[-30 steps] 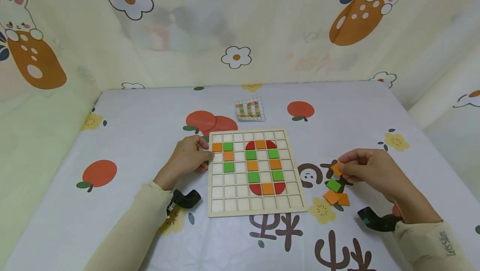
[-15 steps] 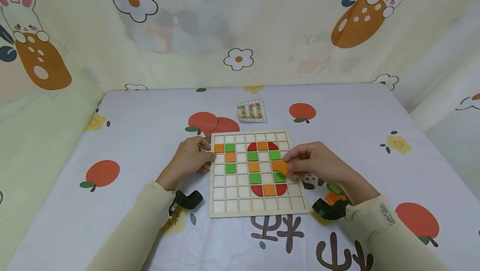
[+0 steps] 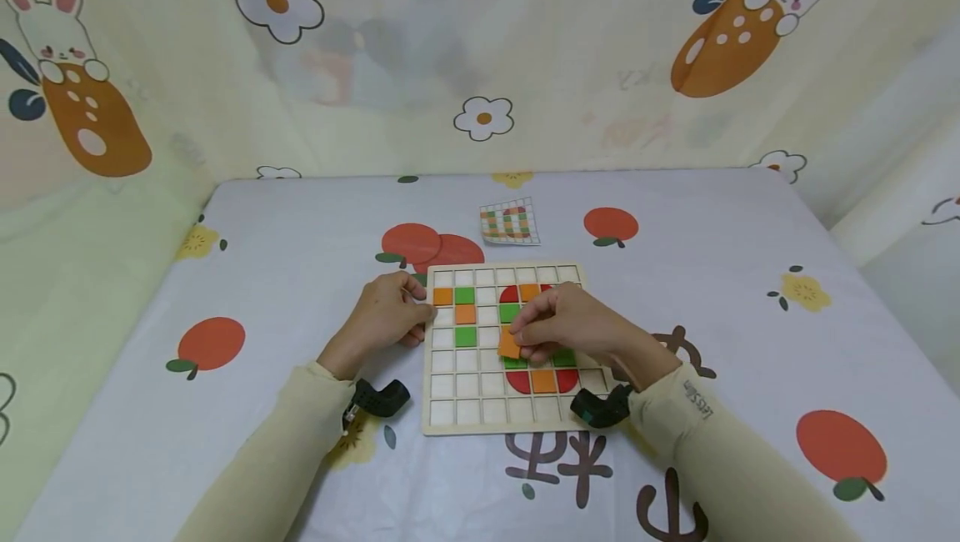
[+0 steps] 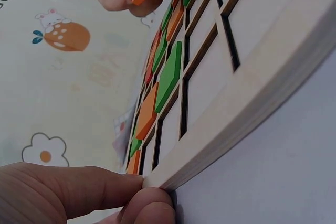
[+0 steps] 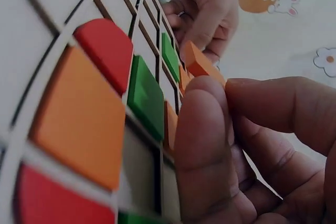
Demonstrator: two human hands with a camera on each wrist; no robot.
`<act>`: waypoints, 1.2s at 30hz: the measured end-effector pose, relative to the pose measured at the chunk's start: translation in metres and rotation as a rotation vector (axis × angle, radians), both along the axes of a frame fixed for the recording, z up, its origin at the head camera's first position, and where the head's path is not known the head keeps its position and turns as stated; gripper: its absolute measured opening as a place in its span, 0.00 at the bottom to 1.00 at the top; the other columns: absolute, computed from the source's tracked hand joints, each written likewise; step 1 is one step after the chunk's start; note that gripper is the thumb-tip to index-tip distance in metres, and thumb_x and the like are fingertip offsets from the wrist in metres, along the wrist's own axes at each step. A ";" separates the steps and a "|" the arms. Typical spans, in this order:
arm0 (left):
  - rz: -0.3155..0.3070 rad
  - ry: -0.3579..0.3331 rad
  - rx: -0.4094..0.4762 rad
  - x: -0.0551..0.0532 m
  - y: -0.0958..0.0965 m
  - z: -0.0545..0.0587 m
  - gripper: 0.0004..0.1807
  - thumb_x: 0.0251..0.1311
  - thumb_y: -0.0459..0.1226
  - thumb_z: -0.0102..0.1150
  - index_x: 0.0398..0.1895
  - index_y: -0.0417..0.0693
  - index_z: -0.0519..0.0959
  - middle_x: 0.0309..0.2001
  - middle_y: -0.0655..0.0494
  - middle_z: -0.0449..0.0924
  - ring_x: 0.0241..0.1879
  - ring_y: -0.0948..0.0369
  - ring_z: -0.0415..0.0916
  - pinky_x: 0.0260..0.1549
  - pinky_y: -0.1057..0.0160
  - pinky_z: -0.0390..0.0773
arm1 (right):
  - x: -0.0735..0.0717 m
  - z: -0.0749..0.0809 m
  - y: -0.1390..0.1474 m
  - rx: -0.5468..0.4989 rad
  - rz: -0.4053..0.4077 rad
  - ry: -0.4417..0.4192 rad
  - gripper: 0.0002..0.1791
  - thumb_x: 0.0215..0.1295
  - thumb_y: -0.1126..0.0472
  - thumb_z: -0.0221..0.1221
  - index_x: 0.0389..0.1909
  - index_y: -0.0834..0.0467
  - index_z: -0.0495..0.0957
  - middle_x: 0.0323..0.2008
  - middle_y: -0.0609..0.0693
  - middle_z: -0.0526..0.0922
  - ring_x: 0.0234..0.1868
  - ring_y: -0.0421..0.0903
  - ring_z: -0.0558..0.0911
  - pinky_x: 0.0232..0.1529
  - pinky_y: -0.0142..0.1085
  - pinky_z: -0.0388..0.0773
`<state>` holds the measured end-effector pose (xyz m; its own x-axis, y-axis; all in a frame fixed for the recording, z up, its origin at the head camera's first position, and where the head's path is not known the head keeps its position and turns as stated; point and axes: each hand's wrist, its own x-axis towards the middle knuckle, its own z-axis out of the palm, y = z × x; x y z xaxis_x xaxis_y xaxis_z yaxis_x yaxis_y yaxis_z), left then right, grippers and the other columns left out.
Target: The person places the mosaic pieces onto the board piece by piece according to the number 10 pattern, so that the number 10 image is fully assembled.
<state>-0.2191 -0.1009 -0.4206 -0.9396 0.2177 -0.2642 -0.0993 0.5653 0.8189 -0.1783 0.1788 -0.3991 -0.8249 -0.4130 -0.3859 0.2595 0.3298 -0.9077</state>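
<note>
A square wooden grid board (image 3: 480, 414) lies on the table, with green, orange and red tiles set in some of its cells. At its left edge, my left hand (image 3: 382, 313) pinches the rim between thumb and fingers. Over the right half of the grid, my right hand (image 3: 570, 323) pinches an orange square tile (image 3: 508, 343) between thumb and index finger. The tile is held tilted, close over the cells, in the right wrist view as an orange block (image 5: 202, 62). That hand hides several placed tiles. A green tile (image 3: 466, 337) sits in a left column.
A small pattern card (image 3: 510, 221) with a coloured grid lies beyond the board. The tablecloth (image 3: 300, 225) has printed fruit and flowers, and a patterned curtain (image 3: 390, 58) stands behind. The right wrist and sleeve (image 3: 720, 434) cover the spot right of the board.
My right hand has picked up an orange tile from the loose pile at the right and carried it left over the board. My left hand has stayed at the board's edge.
</note>
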 end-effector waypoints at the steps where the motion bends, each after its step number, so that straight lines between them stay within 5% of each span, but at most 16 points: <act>1: -0.001 0.000 0.001 0.000 0.000 0.000 0.13 0.65 0.34 0.68 0.47 0.38 0.76 0.26 0.47 0.81 0.18 0.61 0.82 0.22 0.65 0.85 | -0.002 -0.001 -0.003 0.004 0.004 -0.008 0.08 0.68 0.68 0.64 0.44 0.69 0.84 0.33 0.57 0.87 0.30 0.46 0.87 0.38 0.38 0.89; 19: -0.002 -0.004 -0.030 -0.001 0.000 0.002 0.13 0.66 0.35 0.68 0.47 0.39 0.76 0.25 0.48 0.81 0.17 0.61 0.81 0.22 0.66 0.84 | -0.023 0.003 -0.044 0.061 0.103 -0.073 0.05 0.69 0.70 0.63 0.41 0.67 0.86 0.34 0.56 0.88 0.29 0.44 0.87 0.38 0.35 0.88; 36: -0.002 -0.016 0.002 0.000 0.000 0.002 0.13 0.65 0.33 0.67 0.47 0.38 0.76 0.26 0.47 0.83 0.18 0.62 0.82 0.22 0.65 0.85 | -0.020 0.004 -0.054 0.097 0.134 -0.050 0.05 0.69 0.73 0.62 0.40 0.68 0.86 0.28 0.56 0.88 0.27 0.45 0.87 0.35 0.35 0.88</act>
<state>-0.2193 -0.1008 -0.4186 -0.9348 0.2201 -0.2787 -0.1110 0.5643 0.8181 -0.1984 0.1253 -0.3950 -0.7439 -0.4770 -0.4680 0.2510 0.4496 -0.8573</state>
